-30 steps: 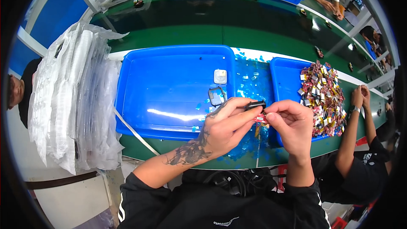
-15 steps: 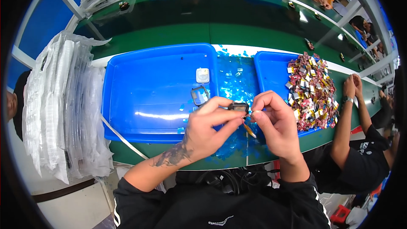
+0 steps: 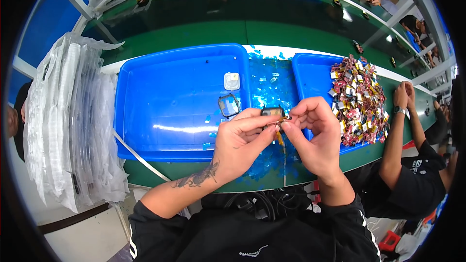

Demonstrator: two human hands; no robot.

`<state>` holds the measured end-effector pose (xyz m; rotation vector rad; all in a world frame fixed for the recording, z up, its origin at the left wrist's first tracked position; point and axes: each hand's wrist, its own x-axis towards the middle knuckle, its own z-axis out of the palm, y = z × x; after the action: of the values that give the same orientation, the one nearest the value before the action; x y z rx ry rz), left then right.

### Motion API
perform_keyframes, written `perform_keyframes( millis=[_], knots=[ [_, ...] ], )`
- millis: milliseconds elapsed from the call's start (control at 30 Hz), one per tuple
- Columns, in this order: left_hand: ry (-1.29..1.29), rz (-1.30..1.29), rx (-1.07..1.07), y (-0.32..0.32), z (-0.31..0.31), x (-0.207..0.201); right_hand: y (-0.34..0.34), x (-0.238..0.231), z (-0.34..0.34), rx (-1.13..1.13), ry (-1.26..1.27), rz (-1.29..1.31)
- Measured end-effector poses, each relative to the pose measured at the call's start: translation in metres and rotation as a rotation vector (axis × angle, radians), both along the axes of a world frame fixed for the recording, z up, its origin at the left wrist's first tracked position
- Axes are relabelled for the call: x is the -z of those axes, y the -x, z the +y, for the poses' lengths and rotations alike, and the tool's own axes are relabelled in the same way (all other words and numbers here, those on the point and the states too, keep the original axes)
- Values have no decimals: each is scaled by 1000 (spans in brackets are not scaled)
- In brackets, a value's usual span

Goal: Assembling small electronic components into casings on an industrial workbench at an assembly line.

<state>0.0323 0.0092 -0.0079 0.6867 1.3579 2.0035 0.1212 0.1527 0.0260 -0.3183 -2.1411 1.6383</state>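
Both my hands meet over the blue-littered strip between two trays. My left hand [image 3: 242, 140] is closed around a small black square housing [image 3: 272, 111], holding it tilted at the fingertips. Against its near side, the thumb and forefinger of my right hand [image 3: 316, 138] pinch a small wired electronic part [image 3: 278, 122]. An orange-yellow piece [image 3: 280, 139] hangs just below the fingertips. Fingers cover much of the part, so how it sits against the housing is hidden. A black square frame [image 3: 229, 105] and a clear-white square case [image 3: 232, 81] lie in the left tray.
The large blue tray [image 3: 165, 155] is at left. A smaller blue tray [image 3: 302, 73] holds heaped small circuit boards [image 3: 359, 102]. Blue film scraps [image 3: 264, 165] litter the bench between them. Stacked plastic-wrapped sheets [image 3: 68, 126] stand far left. A co-worker's forearms [image 3: 399, 126] are at right.
My right fingertips have moved left, close against my left ones. The wired part, which dangled lower before, is now raised between both hands' fingertips. The whole view has shifted slightly.
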Motion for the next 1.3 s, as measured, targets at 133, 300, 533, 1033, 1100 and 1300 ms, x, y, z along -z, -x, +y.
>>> perform_keyframes(
  millis=[133,300,533,1033,1100,1300],
  knots=[
    [-79,5,-33,1,-1,-1,2,-1,-2,0,63,-1],
    [-105,-36,-22,2,0,-1,6,2,-1,35,38,-14],
    [-136,-36,-102,-4,3,3,4,17,-15,137,49,-6],
    [56,348,-379,0,-2,1,155,-2,97,-31,18,-331],
    [-151,1439,-324,9,-5,8,196,9,131,142,-180,-454],
    [-288,1648,-161,-4,-7,-4,218,56,177,195,-411,-557]
  ],
)
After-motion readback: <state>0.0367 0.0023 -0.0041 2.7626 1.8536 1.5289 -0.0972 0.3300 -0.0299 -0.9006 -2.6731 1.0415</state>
